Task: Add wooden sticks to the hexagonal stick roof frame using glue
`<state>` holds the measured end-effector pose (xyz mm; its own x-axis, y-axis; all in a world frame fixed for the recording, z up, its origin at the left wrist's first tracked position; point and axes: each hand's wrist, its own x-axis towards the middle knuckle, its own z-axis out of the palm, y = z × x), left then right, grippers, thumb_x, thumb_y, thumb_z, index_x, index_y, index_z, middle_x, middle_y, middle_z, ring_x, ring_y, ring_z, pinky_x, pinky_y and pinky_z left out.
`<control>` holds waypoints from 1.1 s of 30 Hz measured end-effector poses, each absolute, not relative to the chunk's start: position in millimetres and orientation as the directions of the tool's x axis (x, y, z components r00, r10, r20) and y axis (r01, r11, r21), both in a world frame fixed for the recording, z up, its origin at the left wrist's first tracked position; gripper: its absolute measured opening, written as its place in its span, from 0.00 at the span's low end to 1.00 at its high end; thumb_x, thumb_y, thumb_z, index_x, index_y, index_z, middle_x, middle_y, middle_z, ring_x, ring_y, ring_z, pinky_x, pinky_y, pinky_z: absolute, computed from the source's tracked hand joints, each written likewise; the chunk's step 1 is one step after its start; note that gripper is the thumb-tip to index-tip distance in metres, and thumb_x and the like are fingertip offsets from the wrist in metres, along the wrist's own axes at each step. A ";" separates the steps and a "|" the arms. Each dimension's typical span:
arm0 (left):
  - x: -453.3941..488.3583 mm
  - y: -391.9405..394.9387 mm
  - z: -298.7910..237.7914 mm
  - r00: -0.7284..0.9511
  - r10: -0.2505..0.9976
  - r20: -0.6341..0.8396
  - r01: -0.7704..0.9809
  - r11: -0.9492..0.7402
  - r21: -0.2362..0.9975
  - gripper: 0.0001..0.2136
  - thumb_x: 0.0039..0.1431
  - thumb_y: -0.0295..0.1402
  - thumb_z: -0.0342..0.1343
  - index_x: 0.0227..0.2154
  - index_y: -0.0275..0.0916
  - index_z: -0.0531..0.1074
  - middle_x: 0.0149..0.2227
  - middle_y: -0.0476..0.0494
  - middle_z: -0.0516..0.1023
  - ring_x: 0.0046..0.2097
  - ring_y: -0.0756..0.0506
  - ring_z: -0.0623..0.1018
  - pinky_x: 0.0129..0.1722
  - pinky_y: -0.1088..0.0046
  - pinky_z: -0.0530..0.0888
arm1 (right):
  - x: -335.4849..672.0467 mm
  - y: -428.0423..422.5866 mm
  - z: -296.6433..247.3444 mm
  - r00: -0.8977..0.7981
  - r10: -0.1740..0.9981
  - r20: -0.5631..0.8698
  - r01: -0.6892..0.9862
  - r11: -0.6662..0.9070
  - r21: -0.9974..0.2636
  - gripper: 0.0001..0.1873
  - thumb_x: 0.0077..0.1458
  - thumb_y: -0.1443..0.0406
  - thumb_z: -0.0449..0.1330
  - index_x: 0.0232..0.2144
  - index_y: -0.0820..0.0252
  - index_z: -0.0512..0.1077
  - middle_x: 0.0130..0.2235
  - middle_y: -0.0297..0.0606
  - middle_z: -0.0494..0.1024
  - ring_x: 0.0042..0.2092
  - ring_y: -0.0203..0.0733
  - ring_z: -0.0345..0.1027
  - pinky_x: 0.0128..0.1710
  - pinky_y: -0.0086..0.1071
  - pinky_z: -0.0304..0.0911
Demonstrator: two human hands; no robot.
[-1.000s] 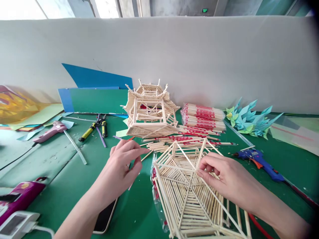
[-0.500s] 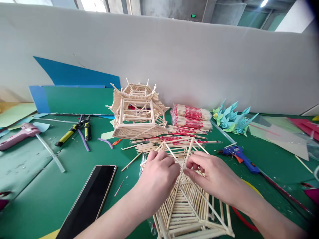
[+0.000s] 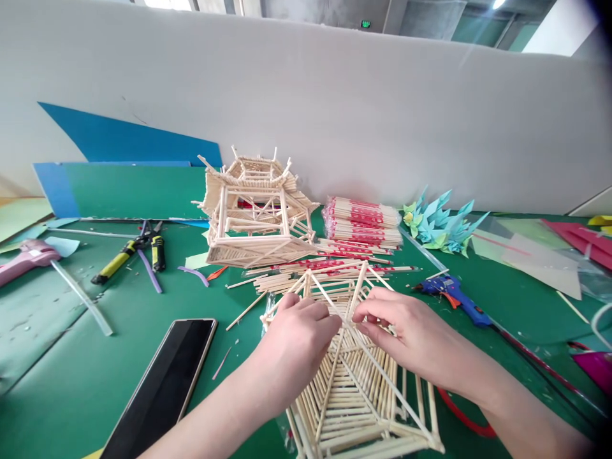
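A flat hexagonal frame of wooden sticks point(image 3: 354, 395) lies on the green table in front of me. My left hand point(image 3: 296, 341) rests on its near-left part, fingers curled and pinched at the frame's centre. My right hand point(image 3: 406, 331) meets it from the right, fingertips pinched on the same centre spot. What the fingertips hold is too small to make out. Behind the frame stands a stick pavilion model point(image 3: 253, 210), with loose sticks point(image 3: 287, 280) and wrapped chopstick bundles point(image 3: 363, 223) beside it.
A black phone point(image 3: 165, 382) lies at the near left. Pliers point(image 3: 129, 252) and a pink glue gun point(image 3: 26, 258) sit at the left, a blue glue gun point(image 3: 454, 293) at the right. Paper cranes point(image 3: 442, 223) and coloured sheets line the white partition point(image 3: 335, 108).
My left hand moved right from the open table onto the stick frame and met my right hand at its centre. The view shifted right, bringing the phone into sight.
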<state>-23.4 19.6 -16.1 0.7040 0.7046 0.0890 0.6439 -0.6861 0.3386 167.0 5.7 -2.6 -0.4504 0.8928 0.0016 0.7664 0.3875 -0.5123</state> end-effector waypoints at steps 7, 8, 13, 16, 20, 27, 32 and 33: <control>-23.2 18.9 -17.9 0.692 0.720 0.054 0.658 -0.660 0.363 0.13 0.56 0.20 0.43 0.33 0.37 0.71 0.27 0.47 0.71 0.31 0.47 0.68 0.32 0.68 0.59 | 165.4 6.2 0.0 -0.444 0.896 -0.016 0.771 0.373 -0.516 0.10 0.55 0.69 0.50 0.33 0.54 0.71 0.32 0.33 0.71 0.34 0.36 0.64 0.33 0.30 0.58; -23.2 18.9 -18.4 0.692 0.720 0.059 0.656 -0.660 0.366 0.13 0.56 0.20 0.43 0.33 0.37 0.71 0.27 0.47 0.71 0.31 0.47 0.68 0.32 0.68 0.59 | 165.3 6.1 0.1 -0.444 0.896 -0.018 0.772 0.372 -0.515 0.10 0.55 0.69 0.50 0.33 0.54 0.71 0.32 0.33 0.71 0.34 0.36 0.64 0.33 0.30 0.58; -22.8 19.4 -20.3 0.694 0.715 0.085 0.644 -0.669 0.371 0.13 0.56 0.20 0.42 0.33 0.37 0.71 0.27 0.46 0.71 0.31 0.47 0.68 0.32 0.68 0.58 | 165.8 5.0 -1.5 -0.450 0.893 -0.003 0.766 0.385 -0.515 0.09 0.56 0.70 0.50 0.32 0.55 0.70 0.32 0.33 0.71 0.34 0.36 0.64 0.33 0.30 0.58; -22.9 19.5 -20.2 0.696 0.713 0.084 0.643 -0.672 0.368 0.13 0.56 0.20 0.42 0.33 0.37 0.71 0.27 0.46 0.71 0.31 0.47 0.68 0.32 0.68 0.57 | 165.5 4.5 -2.2 -0.454 0.891 0.004 0.762 0.391 -0.516 0.09 0.55 0.70 0.50 0.32 0.55 0.70 0.32 0.34 0.71 0.34 0.37 0.64 0.33 0.31 0.58; -24.1 19.3 -19.3 0.693 0.713 0.106 0.642 -0.678 0.357 0.12 0.56 0.20 0.43 0.30 0.37 0.71 0.26 0.47 0.70 0.30 0.47 0.68 0.31 0.69 0.56 | 165.6 5.4 -2.5 -0.455 0.890 0.009 0.762 0.395 -0.513 0.09 0.55 0.70 0.50 0.32 0.55 0.70 0.32 0.33 0.71 0.34 0.36 0.64 0.33 0.31 0.58; -25.1 18.3 -17.2 0.703 0.695 0.152 0.606 -0.696 0.386 0.11 0.56 0.21 0.43 0.28 0.37 0.70 0.26 0.48 0.70 0.29 0.48 0.68 0.31 0.70 0.57 | 163.6 5.6 -1.2 -0.448 0.894 0.026 0.767 0.399 -0.503 0.09 0.55 0.69 0.51 0.32 0.54 0.70 0.31 0.32 0.70 0.33 0.35 0.64 0.32 0.29 0.59; -27.3 18.6 -16.4 0.698 0.692 0.183 0.546 -0.680 0.490 0.11 0.58 0.22 0.42 0.34 0.38 0.70 0.29 0.46 0.72 0.31 0.48 0.70 0.35 0.68 0.62 | 184.6 1.6 5.5 -0.317 0.942 0.115 0.737 0.320 -0.596 0.09 0.56 0.66 0.50 0.38 0.52 0.69 0.34 0.32 0.70 0.33 0.34 0.65 0.32 0.27 0.60; -28.0 18.2 -15.7 0.695 0.691 0.198 0.523 -0.674 0.521 0.11 0.58 0.22 0.42 0.35 0.38 0.70 0.31 0.46 0.72 0.32 0.48 0.70 0.35 0.69 0.63 | 195.6 0.2 4.7 -0.221 0.961 0.168 0.738 0.277 -0.615 0.10 0.56 0.64 0.51 0.40 0.52 0.68 0.34 0.32 0.71 0.32 0.34 0.65 0.31 0.26 0.60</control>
<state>-28.0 18.2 -15.7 0.6949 0.6914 0.1977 0.5226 -0.6745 0.5215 195.6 0.2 4.7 -0.2207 0.9608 0.1678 0.7380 0.2770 -0.6153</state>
